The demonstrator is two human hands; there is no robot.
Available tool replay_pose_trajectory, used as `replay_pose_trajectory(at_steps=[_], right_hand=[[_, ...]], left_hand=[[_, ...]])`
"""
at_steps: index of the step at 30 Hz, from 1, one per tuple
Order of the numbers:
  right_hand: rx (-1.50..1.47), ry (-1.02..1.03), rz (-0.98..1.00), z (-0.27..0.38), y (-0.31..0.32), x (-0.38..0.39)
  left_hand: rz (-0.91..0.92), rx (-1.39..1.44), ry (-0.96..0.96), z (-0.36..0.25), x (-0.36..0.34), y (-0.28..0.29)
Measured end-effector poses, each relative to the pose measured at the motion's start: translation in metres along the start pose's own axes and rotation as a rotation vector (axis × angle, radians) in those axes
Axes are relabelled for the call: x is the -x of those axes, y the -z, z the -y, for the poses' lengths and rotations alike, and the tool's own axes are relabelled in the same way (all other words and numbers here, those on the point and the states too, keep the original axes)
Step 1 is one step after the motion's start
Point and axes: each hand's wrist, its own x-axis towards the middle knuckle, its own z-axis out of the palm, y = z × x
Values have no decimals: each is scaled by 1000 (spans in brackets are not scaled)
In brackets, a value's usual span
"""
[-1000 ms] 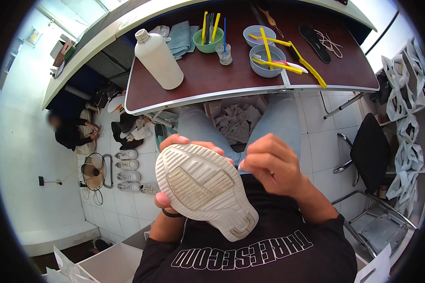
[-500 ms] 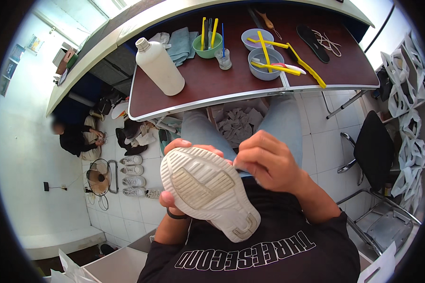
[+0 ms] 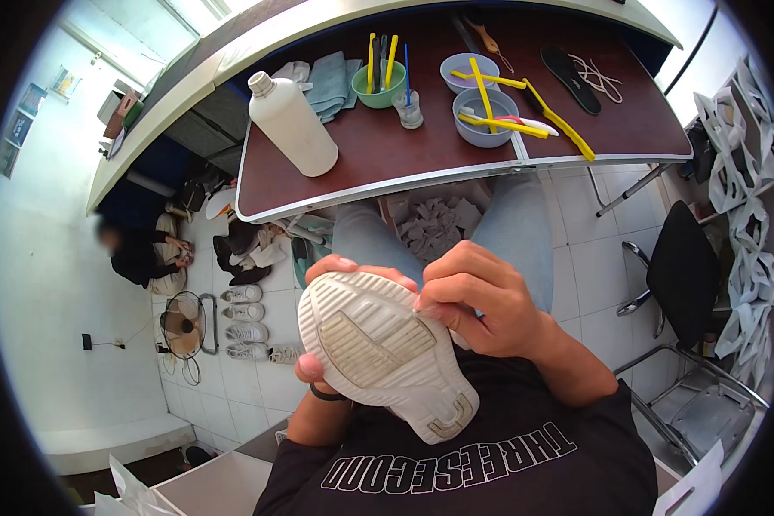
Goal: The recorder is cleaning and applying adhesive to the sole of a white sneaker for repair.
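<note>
A white shoe (image 3: 387, 335) is held sole up in front of my chest, its ribbed sole showing greyish-yellow patches. Behind it, my left hand (image 3: 312, 365) grips the shoe, with the thumb at the near-left edge and fingers curled over the far edge. My right hand (image 3: 482, 301) is closed, fingertips pressed together against the right edge of the sole. Whatever those fingers pinch, if anything, is hidden. The shoe's upper faces away from me and cannot be seen.
On the dark red table (image 3: 387, 163) stand a white bottle (image 3: 294, 125), a green bowl (image 3: 378, 86) and two bowls with yellow brushes. An insole (image 3: 570, 80) lies at right. Several white shoes (image 3: 246, 314) line the floor; a person (image 3: 142, 256) sits far left. A black chair (image 3: 681, 267) stands right.
My right hand has moved slightly left, its fingertips now over the sole's edge. A small dark bit seen at those fingertips no longer shows. The shoe has shifted a little to the right.
</note>
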Motion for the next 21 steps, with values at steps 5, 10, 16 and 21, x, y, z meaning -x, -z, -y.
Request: replay_pose_trajectory(at_steps=[5, 10, 16, 21], right_hand=[[71, -10, 21, -25, 6, 8], [51, 153, -68, -15, -8, 4], [134, 121, -26, -27, 3, 10], [49, 248, -53, -16, -9, -3]], left_hand=[[-57, 61, 44, -2, 0, -2], [61, 9, -18, 1, -1, 6], [13, 153, 6, -6, -1, -7], [-6, -37, -1, -2, -4, 4]])
